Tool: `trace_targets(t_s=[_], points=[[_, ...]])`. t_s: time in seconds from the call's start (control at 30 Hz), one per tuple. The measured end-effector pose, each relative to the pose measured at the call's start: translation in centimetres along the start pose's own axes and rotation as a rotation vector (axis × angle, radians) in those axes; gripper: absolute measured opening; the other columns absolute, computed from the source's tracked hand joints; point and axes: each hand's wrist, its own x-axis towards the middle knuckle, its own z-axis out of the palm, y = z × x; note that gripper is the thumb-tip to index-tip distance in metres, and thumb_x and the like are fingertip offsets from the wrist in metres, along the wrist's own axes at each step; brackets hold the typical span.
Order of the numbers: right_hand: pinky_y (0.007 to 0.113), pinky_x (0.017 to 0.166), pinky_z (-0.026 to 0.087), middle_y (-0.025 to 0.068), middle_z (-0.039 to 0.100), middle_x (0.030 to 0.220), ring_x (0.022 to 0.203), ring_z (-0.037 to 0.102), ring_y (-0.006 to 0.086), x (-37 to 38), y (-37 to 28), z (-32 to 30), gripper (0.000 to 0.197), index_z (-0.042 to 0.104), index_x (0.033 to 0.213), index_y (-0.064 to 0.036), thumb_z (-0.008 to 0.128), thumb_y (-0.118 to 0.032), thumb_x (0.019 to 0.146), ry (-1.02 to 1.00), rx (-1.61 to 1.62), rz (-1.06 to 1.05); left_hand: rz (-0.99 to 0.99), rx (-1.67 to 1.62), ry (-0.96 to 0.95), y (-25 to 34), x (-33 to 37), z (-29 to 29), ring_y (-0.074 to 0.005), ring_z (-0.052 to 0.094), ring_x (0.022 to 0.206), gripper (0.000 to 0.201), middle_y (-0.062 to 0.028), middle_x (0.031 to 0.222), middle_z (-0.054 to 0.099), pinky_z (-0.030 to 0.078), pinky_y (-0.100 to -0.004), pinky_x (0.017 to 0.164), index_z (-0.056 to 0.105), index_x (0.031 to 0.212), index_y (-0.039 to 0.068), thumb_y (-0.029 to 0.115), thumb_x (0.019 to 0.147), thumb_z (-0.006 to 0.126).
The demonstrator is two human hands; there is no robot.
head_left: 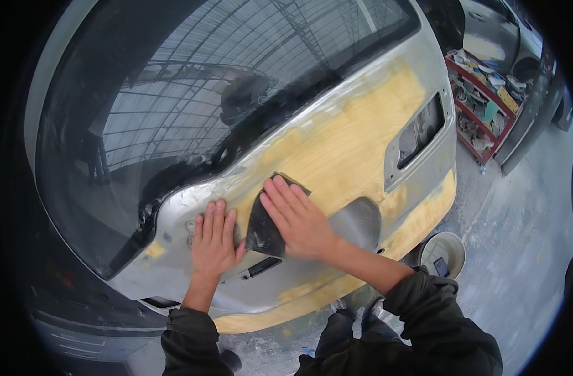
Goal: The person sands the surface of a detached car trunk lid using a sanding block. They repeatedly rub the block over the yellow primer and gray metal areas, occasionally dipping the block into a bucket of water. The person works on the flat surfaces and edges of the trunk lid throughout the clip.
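A silver car tailgate (142, 271) with broad patches of yellow body filler (339, 156) lies across the middle of the head view. My right hand (304, 224) presses a dark sheet of sandpaper (265, 230) against the panel, its fingers stretched together over the sheet's upper right part. Left of the sheet, my left hand (213, 247) rests flat on bare metal, fingers extended and holding nothing; its thumb comes close to the sandpaper's edge. Below the hands sits a small dark slot (264, 267) in the panel. What lies under my right palm is hidden.
The rear window (192, 119) fills the upper left and mirrors a roof frame. A red shelf cart (487, 91) crowded with supplies stands at the far right beside a dark bumper-like part (534, 116). A pale bucket (458, 254) containing a phone-shaped dark item is on the floor (505, 232).
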Motion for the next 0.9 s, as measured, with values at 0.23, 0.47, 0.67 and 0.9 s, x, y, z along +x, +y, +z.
trace_targets(t_s=[0.23,0.47,0.67,0.9], points=[[0.052,0.129,0.024,0.0253,0.041,0.166,0.158,0.034,0.0399,3.2,1.7,-3.7,0.073,0.047,0.153,0.0084,0.064,-0.021,0.089,0.127,-0.107,0.069,-0.245,-0.116,0.168,1.5,1.0,-0.6,-0.0502,0.032,0.155,0.084,-0.0306,0.166,0.036,0.026,-0.0606,0.125,0.041,0.156,-0.006,0.046,0.095,0.066],[0.05,0.126,0.033,0.0226,0.048,0.16,0.153,0.042,0.0401,6.0,-6.8,-3.0,0.061,0.055,0.148,0.0055,0.063,-0.021,0.094,-0.015,0.11,-0.031,-0.313,-0.315,0.28,1.1,2.2,-1.9,-0.0317,0.039,0.156,0.072,-0.0147,0.166,0.046,0.028,-0.0486,0.128,0.048,0.155,0.001,0.035,0.093,0.065],[0.041,0.098,0.05,0.0197,0.065,0.12,0.115,0.064,0.0296,1.4,-8.3,-5.3,0.042,0.056,0.137,0.0042,0.054,-0.02,0.103,0.124,0.585,0.439,-0.481,-1.0,0.328,7.7,3.2,-7.8,-0.0403,0.043,0.151,0.089,-0.026,0.167,0.034,0.038,-0.0485,0.122,0.031,0.161,-0.004,0.016,0.088,0.077],[0.027,0.081,0.055,0.0096,0.061,0.13,0.097,0.065,0.0129,2.4,-9.0,-9.2,0.037,0.058,0.136,0.0014,0.068,-0.011,0.103,0.17,0.964,0.619,-0.732,-1.715,0.236,11.7,3.1,-9.3,-0.0308,0.073,0.11,0.06,-0.0213,0.128,0.068,0.058,-0.0406,0.093,0.047,0.153,0.0,0.006,0.098,0.07]])
